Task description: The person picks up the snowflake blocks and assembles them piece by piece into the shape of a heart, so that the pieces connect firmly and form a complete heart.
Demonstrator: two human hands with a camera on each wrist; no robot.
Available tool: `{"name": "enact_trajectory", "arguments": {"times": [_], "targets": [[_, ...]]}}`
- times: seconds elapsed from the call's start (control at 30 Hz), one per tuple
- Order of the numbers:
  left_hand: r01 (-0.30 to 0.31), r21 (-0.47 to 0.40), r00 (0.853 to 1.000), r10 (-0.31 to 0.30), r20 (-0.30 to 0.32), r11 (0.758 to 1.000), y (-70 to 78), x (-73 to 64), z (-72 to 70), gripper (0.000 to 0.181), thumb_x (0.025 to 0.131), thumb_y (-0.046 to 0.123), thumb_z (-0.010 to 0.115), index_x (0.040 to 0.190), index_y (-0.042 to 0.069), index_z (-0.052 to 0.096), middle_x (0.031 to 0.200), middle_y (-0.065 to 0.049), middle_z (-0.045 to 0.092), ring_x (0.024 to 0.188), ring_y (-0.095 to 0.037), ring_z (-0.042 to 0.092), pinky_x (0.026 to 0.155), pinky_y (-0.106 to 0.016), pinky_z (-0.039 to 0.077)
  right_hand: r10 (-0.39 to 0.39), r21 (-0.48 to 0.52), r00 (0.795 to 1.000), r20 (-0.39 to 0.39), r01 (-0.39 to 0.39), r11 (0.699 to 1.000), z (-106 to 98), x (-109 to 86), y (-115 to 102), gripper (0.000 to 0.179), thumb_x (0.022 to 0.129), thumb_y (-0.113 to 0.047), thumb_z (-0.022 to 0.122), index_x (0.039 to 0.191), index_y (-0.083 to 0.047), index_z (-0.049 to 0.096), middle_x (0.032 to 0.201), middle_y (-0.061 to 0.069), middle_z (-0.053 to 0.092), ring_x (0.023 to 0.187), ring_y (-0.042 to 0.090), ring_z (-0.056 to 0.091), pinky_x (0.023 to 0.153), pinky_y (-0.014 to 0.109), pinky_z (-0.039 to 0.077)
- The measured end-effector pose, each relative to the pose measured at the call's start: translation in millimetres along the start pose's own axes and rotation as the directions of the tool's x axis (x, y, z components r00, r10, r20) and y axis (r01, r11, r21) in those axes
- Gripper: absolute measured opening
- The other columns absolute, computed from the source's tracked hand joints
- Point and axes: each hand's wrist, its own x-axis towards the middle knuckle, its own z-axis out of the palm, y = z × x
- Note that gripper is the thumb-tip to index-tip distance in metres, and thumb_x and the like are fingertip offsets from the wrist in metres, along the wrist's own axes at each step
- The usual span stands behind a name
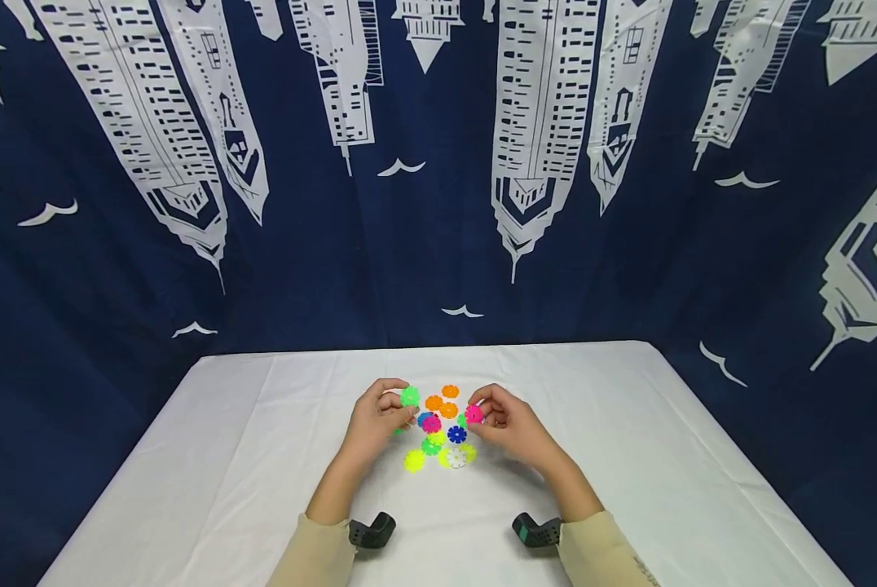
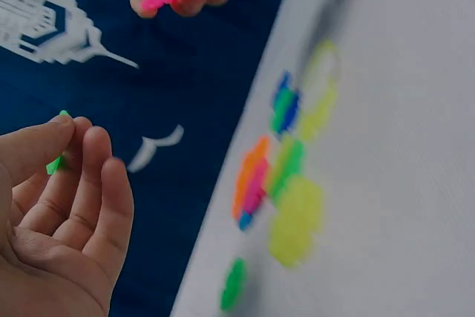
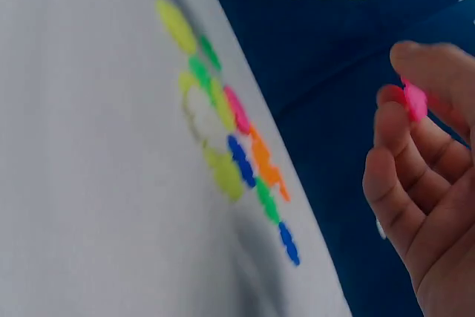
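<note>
Left hand point(image 1: 376, 416) pinches green disc point(image 1: 409, 396), right hand point(image 1: 512, 421) apart, pinching pink disc point(image 1: 474, 414); a weak pinch could drop either onto scattered discs point(image 1: 437, 439).

My beige left sleeve point(image 1: 314, 554) and beige right sleeve point(image 1: 601, 550) match, right one carrying small dark marking point(image 1: 645, 571) along outer edge. Black, elbow-shaped left wrist camera point(image 1: 372, 531) sits at my left sleeve's end; matching right wrist camera point(image 1: 537, 532) bears green patch point(image 1: 523, 534). My left hand point(image 1: 375, 417), right hand point(image 1: 512, 425): both bare.
</note>
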Motion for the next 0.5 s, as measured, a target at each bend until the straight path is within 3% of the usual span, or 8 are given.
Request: {"name": "enact_trajectory", "arguments": {"times": [0.17, 0.3, 0.4, 0.5], "targets": [[0.003, -0.099, 0.997, 0.004, 0.079, 0.995, 33.4, -12.8, 4.2, 0.04, 0.093, 0.003, 0.068, 0.129, 0.012, 0.054, 0.091, -0.02, 0.071, 0.075, -0.024, 0.073, 0.076, -0.035, 0.063, -0.024, 0.17, 0.998, -0.057, 0.034, 0.985, -6.3, -0.3, -23.1, 0.032, 0.092, -0.009, 0.07, 0.121, -0.006, 0.056, 0.09, 0.013, 0.06, 0.06, 0.019, 0.061, 0.062, 0.028, 0.059], [-0.05, -0.138, 0.983, 0.073, 0.167, 0.989, 56.8, -27.3, 8.8, 0.034, 0.098, 0.008, 0.061, 0.131, 0.009, 0.05, 0.095, -0.027, 0.071, 0.073, -0.022, 0.074, 0.077, -0.038, 0.063, -0.152, 0.241, 0.983, -0.106, 0.174, 0.955, -13.2, -3.8, -51.1, 0.031, 0.096, -0.005, 0.064, 0.124, 0.0, 0.052, 0.089, 0.015, 0.061, 0.057, 0.021, 0.06, 0.059, 0.03, 0.059], [-0.117, -0.166, 0.97, 0.148, 0.192, 0.979, 74.9, -34.0, 14.7, 0.031, 0.101, 0.012, 0.057, 0.13, 0.005, 0.048, 0.086, -0.019, 0.072, 0.07, -0.018, 0.073, 0.075, -0.037, 0.063, -0.263, 0.242, 0.955, -0.14, 0.29, 0.926, -18.5, -4.2, -73.7, 0.028, 0.099, -0.001, 0.057, 0.126, 0.002, 0.05, 0.084, 0.018, 0.06, 0.054, 0.021, 0.057, 0.055, 0.03, 0.057], [-0.171, -0.2, 0.959, 0.21, 0.19, 0.965, 92.6, -38.0, 22.9, 0.029, 0.101, 0.012, 0.055, 0.129, 0.005, 0.047, 0.078, -0.006, 0.069, 0.066, -0.016, 0.072, 0.074, -0.036, 0.063, -0.341, 0.175, 0.922, -0.184, 0.372, 0.912, -21.5, -4.1, -91.6, 0.026, 0.1, 0.0, 0.054, 0.126, -0.001, 0.051, 0.082, 0.017, 0.063, 0.053, 0.02, 0.057, 0.055, 0.029, 0.056]]}}
